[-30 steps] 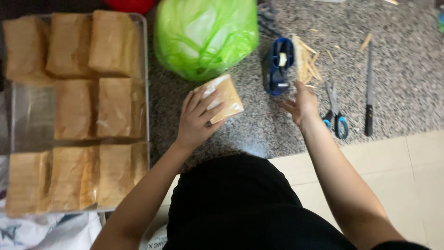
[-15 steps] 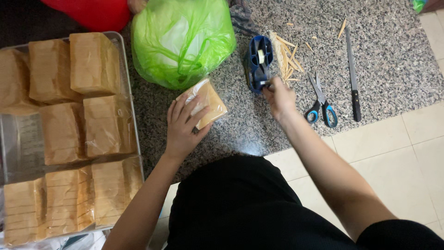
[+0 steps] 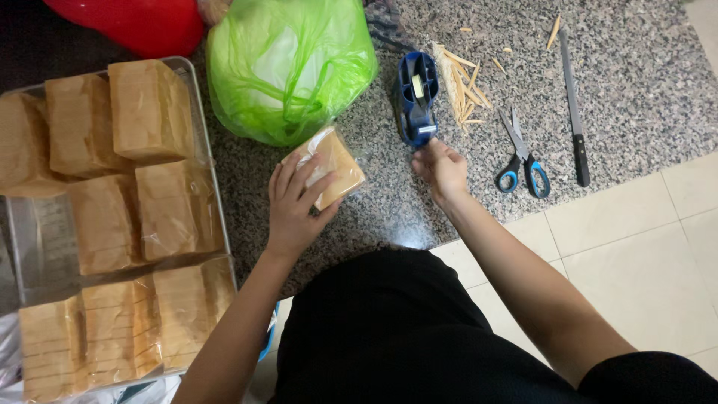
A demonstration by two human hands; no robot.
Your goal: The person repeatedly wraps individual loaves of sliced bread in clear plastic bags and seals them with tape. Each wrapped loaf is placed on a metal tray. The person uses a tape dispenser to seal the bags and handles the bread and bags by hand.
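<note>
Left hand: the left hand (image 3: 295, 206) lies flat on a small clear-wrapped block of sliced tan bread (image 3: 329, 166) on the speckled granite counter (image 3: 636, 82), fingers spread loosely over its top, pressing rather than gripping.
Bread's axis: it runs diagonally, from near the palm up toward the green plastic bag (image 3: 288, 63).
Right hand: the right hand (image 3: 441, 166) is the nearer to the blue tape dispenser (image 3: 416, 97), fingertips pinched together at its front cutter edge; whether tape sits between them I cannot tell.
Dispenser: just right of the bread, beyond the fingers.
Nearby: blue-handled scissors (image 3: 523, 157), long knife (image 3: 574, 112), metal tray of wrapped loaves (image 3: 206, 150).
</note>
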